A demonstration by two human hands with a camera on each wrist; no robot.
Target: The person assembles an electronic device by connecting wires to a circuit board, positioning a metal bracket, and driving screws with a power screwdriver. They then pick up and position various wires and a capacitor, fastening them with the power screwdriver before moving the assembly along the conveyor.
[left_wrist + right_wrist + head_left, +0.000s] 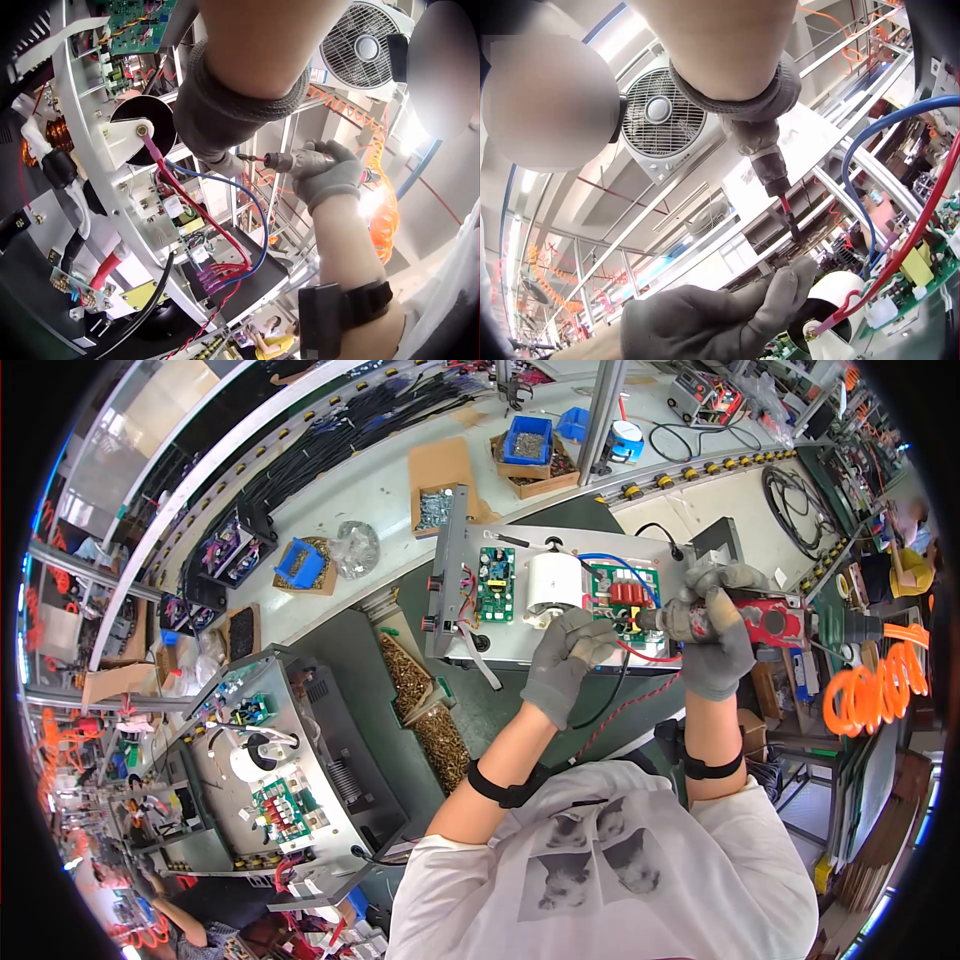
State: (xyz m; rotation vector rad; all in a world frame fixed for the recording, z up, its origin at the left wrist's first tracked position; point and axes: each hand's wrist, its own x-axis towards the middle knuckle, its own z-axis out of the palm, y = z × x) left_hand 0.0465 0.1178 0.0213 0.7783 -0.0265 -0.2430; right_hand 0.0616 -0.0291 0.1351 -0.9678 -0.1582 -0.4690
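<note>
A red and grey power driver [775, 622] is gripped by my right hand [722, 635], its bit pointing left over the open chassis [400, 645]. My gloved left hand [565, 665] is at the chassis's near side, beside the white cylinder [553, 582], fingers curled together. In the left wrist view the driver's bit [250, 157] reaches close to the left hand [217, 124]; the right hand [330, 180] wraps the driver's body. The right wrist view has the bit [789, 217] just above the left fingertips [791, 281]; whether they pinch something small, I cannot tell.
A second open chassis [330, 760] stands at the left. Brass-coloured screws [430, 730] fill a trough between the two. Behind are blue bins [528, 440], a cardboard box of screws [434, 510] and black cables [310, 450]. An orange coiled hose [875, 690] hangs at the right.
</note>
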